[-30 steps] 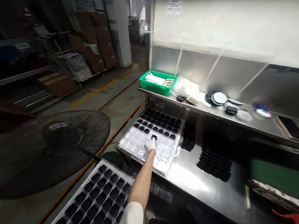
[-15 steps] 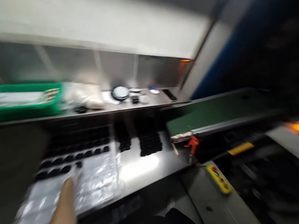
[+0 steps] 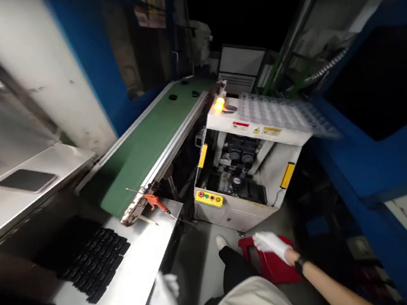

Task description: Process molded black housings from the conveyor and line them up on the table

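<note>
Both my hands wear white gloves. My left hand (image 3: 165, 303) is low beside the front edge of the metal table (image 3: 138, 279), a bit blurred, its thumb apart from the fingers and nothing seen in it. My right hand (image 3: 272, 247) hangs over a red stool (image 3: 282, 270) on the floor, fingers loosely bent and apart, with no object visible in them. I cannot tell whether it touches the stool. Stacked black parts (image 3: 97, 262) lie in rows on the table, left of my left hand. An orange air gun (image 3: 155, 202) hangs at the conveyor's end.
A green conveyor belt (image 3: 151, 137) runs away from me, carrying a few small black pieces. Right of it stands a white machine (image 3: 236, 216) with a yellow button box (image 3: 209, 198), a lit orange lamp (image 3: 219, 104) and clear trays (image 3: 277, 113). A phone (image 3: 27, 180) lies on the shelf.
My view has swung right, from the table and shelf toward the conveyor and machine. My left arm, earlier over the clear plastic sheets, is now down by my side; my right hand has come into view.
</note>
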`<move>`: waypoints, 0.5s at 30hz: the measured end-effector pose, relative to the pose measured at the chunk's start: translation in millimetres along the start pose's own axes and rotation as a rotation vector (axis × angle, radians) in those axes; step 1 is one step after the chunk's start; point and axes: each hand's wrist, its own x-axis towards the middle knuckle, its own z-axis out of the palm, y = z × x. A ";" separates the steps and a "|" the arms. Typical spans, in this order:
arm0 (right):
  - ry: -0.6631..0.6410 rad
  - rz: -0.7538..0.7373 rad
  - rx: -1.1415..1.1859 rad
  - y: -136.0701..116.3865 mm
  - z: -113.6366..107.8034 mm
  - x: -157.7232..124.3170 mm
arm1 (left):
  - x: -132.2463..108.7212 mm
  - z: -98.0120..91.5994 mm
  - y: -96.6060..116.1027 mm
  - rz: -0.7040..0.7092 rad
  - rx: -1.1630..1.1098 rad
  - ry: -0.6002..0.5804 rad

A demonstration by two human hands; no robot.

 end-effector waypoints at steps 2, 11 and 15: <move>0.110 -0.007 0.062 5.9 -37.4 75.4 | -16.6 56.6 -4.2 -0.071 -0.072 -0.162; 0.450 -0.323 0.132 -5.8 -172.0 395.4 | -53.3 237.0 -8.1 -0.287 0.078 -0.145; 0.144 -0.342 0.120 17.8 -173.0 445.8 | -74.2 281.4 -20.8 -0.446 0.086 -0.116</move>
